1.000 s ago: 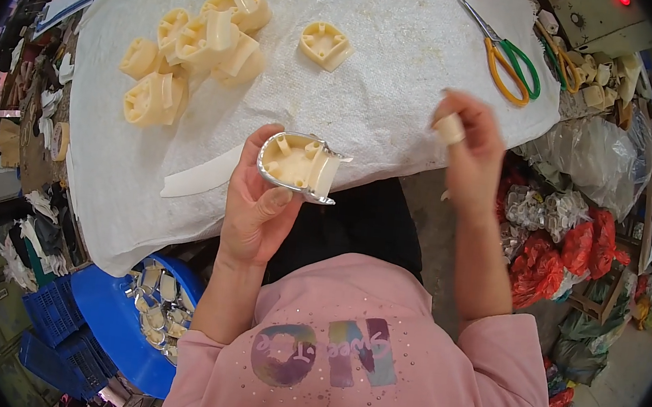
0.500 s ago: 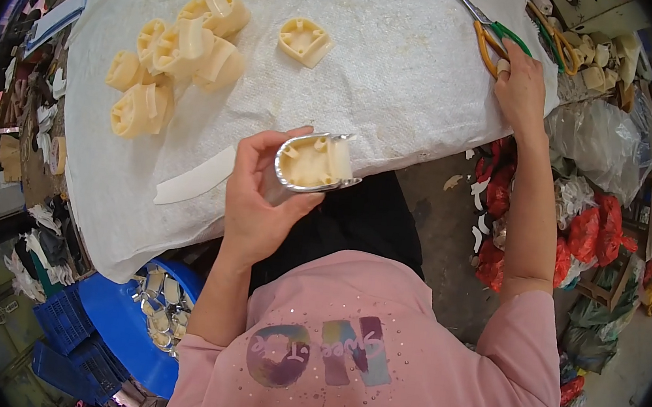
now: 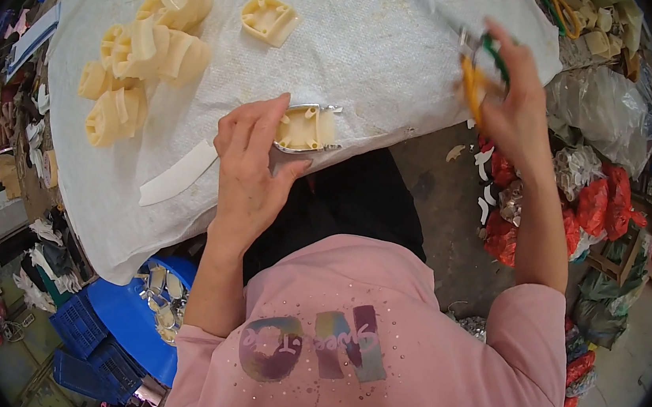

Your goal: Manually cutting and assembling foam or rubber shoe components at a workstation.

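A cream cup (image 3: 302,129) with a silver rim is held by the left hand (image 3: 257,144) at the near edge of the white cloth (image 3: 373,57). It is gripped at its left end, with the fingers set on the far side and the thumb on the near side; its open face, with small posts inside, is turned up, and its right end is left uncovered, apparently so that it can be seen and reached from the right. Whether the cup is rested on the cloth or held just above it cannot be told.

The scissors (image 3: 469,69) are grasped in the right hand (image 3: 517,104) by the green and orange handles, over the cloth's right side, with the blades directed far and left, away from the body. They are blurred, so how the fingers are seated in the loops cannot be made out.

A white strip (image 3: 179,175) is laid just left of the left hand, probably within easy reach. Plain cream blocks (image 3: 147,50) are heaped at the far left, seemingly to leave the middle free for handling, and a single block (image 3: 268,20) is set apart, right of the heap, open face up.
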Demonstrator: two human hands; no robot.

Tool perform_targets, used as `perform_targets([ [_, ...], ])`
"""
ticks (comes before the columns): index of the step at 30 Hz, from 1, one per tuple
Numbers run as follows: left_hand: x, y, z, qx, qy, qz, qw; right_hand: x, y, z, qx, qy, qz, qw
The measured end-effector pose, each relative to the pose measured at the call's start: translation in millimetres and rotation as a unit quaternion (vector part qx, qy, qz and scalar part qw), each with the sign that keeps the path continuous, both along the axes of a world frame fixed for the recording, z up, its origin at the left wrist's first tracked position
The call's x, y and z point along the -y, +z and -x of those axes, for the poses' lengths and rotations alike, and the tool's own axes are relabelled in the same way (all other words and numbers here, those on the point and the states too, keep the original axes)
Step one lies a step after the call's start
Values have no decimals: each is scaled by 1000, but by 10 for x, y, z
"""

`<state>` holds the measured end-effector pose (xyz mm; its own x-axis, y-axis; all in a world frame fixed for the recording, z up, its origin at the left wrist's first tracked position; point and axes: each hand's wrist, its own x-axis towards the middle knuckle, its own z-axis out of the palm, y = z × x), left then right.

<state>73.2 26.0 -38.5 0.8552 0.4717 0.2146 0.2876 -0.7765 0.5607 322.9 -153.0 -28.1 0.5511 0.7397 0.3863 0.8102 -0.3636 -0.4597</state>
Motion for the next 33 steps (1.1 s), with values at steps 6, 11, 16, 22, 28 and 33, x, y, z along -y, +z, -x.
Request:
perform_targets([
  [6,-167,44,-19,-12,-6,136,991,319,177,490,-85,128,178,972],
  [11,-203,49,-22,-27,-14,161,987,295,202,469,-34,202,262,943],
  [16,-201,55,-20,-36,-4,176,984,158,200,465,-6,217,252,943],
  [22,-174,38,-28,-35,-4,179,983,118,214,435,19,233,247,940],
  [28,-143,23,-45,-2,2,156,988,90,192,375,41,251,244,936],
  [33,-122,64,-58,-19,-3,98,995,41,184,359,73,266,230,933],
])
